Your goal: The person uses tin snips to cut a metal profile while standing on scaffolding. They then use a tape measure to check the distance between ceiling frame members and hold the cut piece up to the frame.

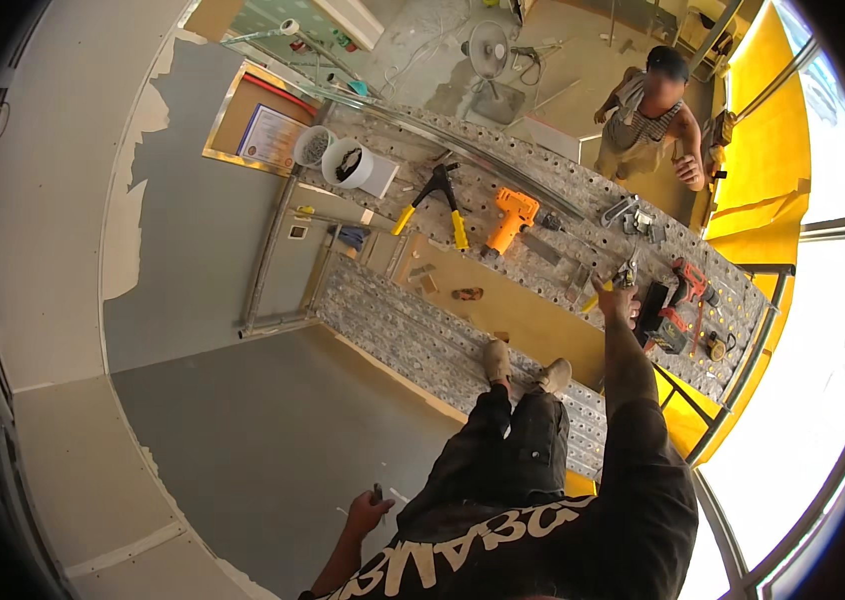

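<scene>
My right hand (619, 303) reaches out over the perforated metal scaffold plank (553, 275). Its fingers are closed round a hand tool with a yellow handle (598, 295) and a metal head, whose exact kind is partly hidden. Close beside that hand lie a black case-like object (652, 306) and a red cordless drill (689, 284). Down at my left side, my left hand (370, 512) is closed on a small dark object (378, 492), too small to name. Farther left on the plank lie an orange cordless drill (514, 217) and a lever riveter with yellow grips (436, 205).
White buckets (363, 172) stand at the plank's far left end. Metal clamps (621, 210) and a tape measure (718, 346) lie toward the right. My feet rest on a lower plank (393, 318), with a gap between the two. Another person (648, 120) stands beyond, near yellow sheeting (763, 150).
</scene>
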### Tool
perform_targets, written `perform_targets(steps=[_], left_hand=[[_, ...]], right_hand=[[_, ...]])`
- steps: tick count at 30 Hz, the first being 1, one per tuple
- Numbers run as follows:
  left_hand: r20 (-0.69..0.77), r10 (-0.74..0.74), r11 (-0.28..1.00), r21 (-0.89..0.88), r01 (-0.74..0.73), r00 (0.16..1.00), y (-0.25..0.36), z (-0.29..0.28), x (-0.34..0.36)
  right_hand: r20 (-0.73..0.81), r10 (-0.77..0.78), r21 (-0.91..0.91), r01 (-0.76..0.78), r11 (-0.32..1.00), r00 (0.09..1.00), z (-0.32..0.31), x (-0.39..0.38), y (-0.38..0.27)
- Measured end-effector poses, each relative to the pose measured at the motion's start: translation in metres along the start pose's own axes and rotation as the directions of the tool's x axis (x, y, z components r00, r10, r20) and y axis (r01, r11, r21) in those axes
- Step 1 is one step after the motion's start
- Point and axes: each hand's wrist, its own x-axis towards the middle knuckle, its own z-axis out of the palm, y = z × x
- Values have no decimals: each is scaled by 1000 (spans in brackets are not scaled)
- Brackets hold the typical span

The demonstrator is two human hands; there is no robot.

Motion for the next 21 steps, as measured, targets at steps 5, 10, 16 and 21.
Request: perform_targets(steps=[5, 10, 16, 21], left_hand=[[29, 191, 979, 60, -193, 981, 1, -10, 29], [-2, 305, 940, -161, -302, 952, 47, -16, 62], [-15, 347, 829, -462, -314, 938, 56, -10, 122], [75, 283, 781, -596, -185, 956, 60, -2, 134]], right_hand=[[0, -168, -134, 167, 977, 986, 60, -58, 78], [412, -372, -42, 426, 904, 831, 62, -144, 147], [480, -478, -186, 618, 764, 736, 0, -184, 158], [234, -873, -323, 881, 346, 429, -70, -108, 192]])
